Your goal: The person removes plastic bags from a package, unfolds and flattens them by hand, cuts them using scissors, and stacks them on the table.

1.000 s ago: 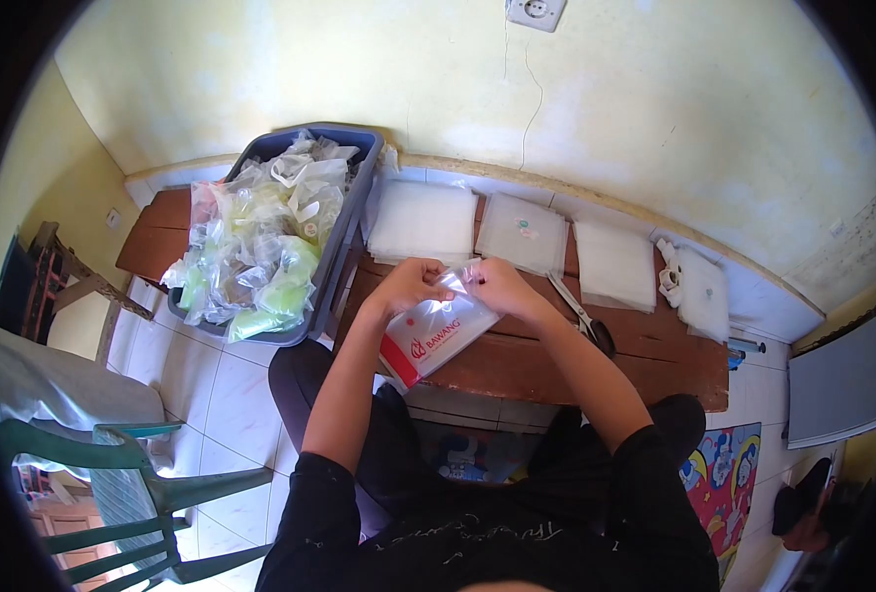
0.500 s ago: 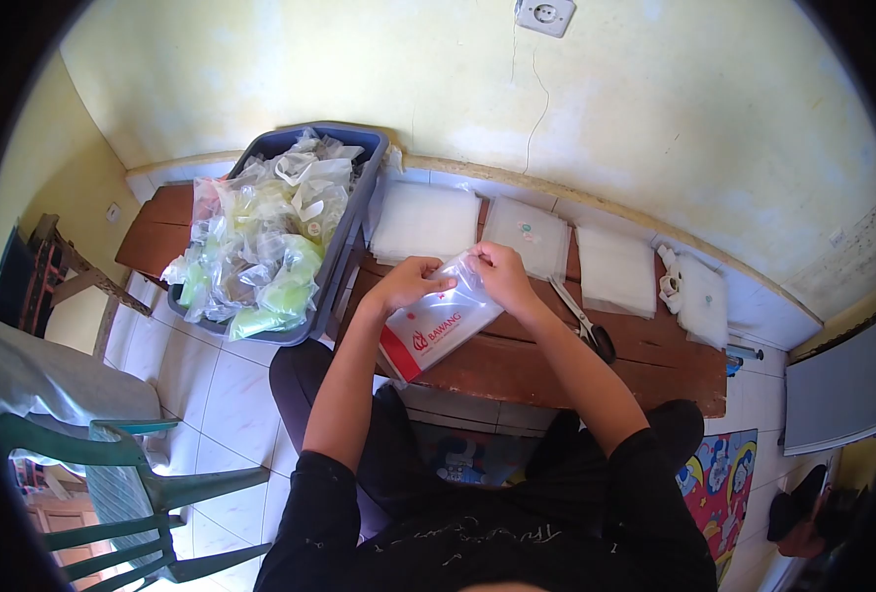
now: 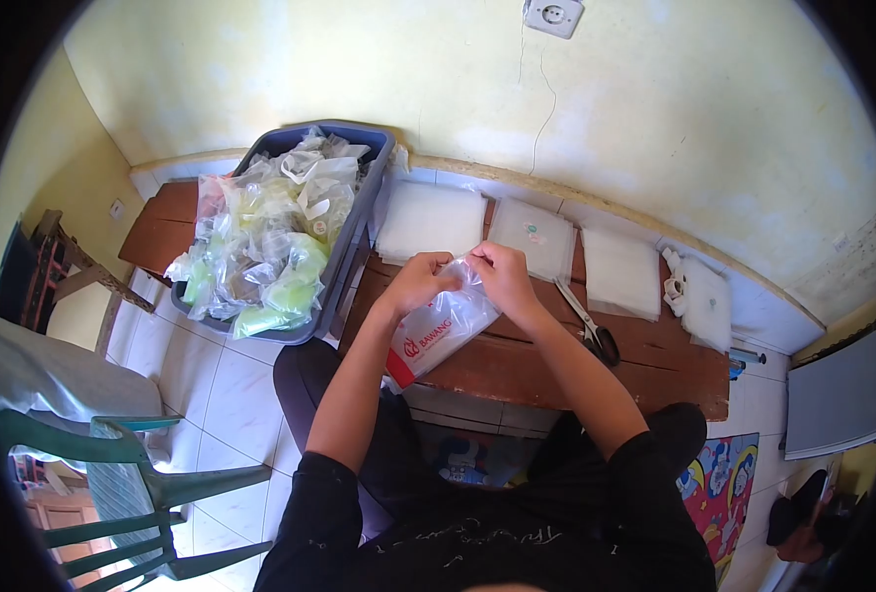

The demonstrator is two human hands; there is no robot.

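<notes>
A clear plastic packet [image 3: 436, 337] with red "BAWANG" print hangs tilted between my two hands, over the near edge of the bench. My left hand [image 3: 420, 283] grips its upper left part with closed fingers. The packet's top edge is pinched by my right hand [image 3: 500, 276]. The plastic near my fingers looks wrinkled and loose. Behind my hands lie flat stacks of clear bags, one at the left [image 3: 431, 223] and one in the middle [image 3: 533, 238]. Scissors [image 3: 588, 324] with black handles rest right of my right hand.
A grey-blue bin [image 3: 351, 229] heaped with crumpled plastic bags [image 3: 260, 232] stands at the left. More bag stacks [image 3: 620, 273] lie toward the right of the brown bench [image 3: 645, 367], one beside white handles [image 3: 673, 283]. A green chair [image 3: 122, 483] is at lower left.
The packet's upper part has become more crumpled and rounded between my hands, and its printed face has bent. Both hands still grip it. The view has shifted slightly.
</notes>
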